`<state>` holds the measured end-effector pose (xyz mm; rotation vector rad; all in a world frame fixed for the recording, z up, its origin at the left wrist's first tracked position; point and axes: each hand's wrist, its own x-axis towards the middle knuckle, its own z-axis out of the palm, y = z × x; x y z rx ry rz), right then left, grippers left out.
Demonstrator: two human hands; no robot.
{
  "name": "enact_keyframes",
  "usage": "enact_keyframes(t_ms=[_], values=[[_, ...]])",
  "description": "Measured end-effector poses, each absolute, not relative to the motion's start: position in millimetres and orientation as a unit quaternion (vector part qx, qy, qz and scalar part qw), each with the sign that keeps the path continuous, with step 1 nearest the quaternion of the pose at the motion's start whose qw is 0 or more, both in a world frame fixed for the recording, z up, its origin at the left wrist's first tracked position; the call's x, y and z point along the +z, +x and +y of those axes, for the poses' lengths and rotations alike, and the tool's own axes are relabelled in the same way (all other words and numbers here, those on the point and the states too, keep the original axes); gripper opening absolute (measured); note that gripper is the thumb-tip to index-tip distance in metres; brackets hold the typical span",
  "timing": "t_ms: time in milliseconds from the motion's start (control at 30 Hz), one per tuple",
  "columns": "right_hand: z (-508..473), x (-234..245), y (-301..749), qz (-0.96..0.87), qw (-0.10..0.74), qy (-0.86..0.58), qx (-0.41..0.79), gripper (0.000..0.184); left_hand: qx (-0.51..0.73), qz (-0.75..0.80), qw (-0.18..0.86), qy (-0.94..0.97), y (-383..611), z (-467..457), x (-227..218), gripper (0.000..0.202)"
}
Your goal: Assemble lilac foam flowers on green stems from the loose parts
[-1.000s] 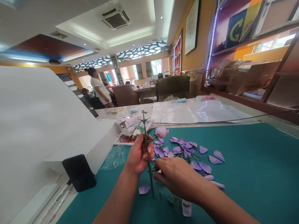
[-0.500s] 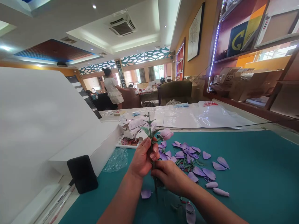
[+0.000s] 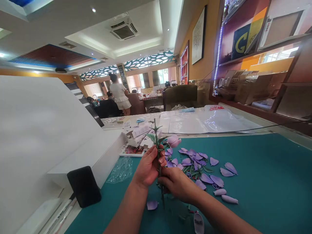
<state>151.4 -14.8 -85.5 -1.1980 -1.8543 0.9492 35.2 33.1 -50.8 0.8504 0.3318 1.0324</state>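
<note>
On a teal mat (image 3: 253,169), our left hand (image 3: 148,169) is clenched around a green artificial stem (image 3: 156,136) topped by a lilac bud (image 3: 174,141). Our right hand (image 3: 177,183) pinches the stem lower down, just beside loose lilac petals (image 3: 195,169). A slip of our fingers (image 3: 162,159) could knock the bud or scatter the petals.

Teal work mat (image 3: 255,182), scattered lilac foam petals (image 3: 226,172), green stem pieces (image 3: 192,170), crumpled clear plastic bag (image 3: 120,170)
</note>
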Motion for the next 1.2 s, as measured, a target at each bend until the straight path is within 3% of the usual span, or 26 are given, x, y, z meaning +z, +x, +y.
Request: enact_keyframes(t_ms=[167, 567, 733, 833, 967, 1067, 1200], values=[[-12, -88, 150, -0.73, 0.357, -0.482, 0.329, 0.022, 0.475, 0.156, 0.772, 0.393, 35, 34, -54, 0.028], [-15, -93, 148, -0.716, 0.367, -0.468, 0.365, 0.019, 0.466, 0.168, 0.763, 0.416, 34, 35, -53, 0.028], [-13, -81, 160, -0.723, 0.317, -0.475, 0.389, 0.011, 0.448, 0.205, 0.744, 0.451, 26, 34, -44, 0.029], [-6, -69, 184, -0.685, 0.312, -0.528, 0.393, 0.01, 0.445, 0.271, 0.68, 0.517, 17, 35, -37, 0.032], [0, -57, 220, -0.592, 0.435, -0.58, 0.353, 0.017, 0.426, 0.352, 0.547, 0.629, 8, 39, -33, 0.032], [-4, -49, 233, -0.57, 0.526, -0.518, 0.36, 0.032, 0.394, 0.376, 0.427, 0.722, 6, 41, -36, 0.033], [-10, -46, 230, -0.581, 0.544, -0.47, 0.382, 0.044, 0.365, 0.353, 0.23, 0.83, 5, 39, -46, 0.026]])
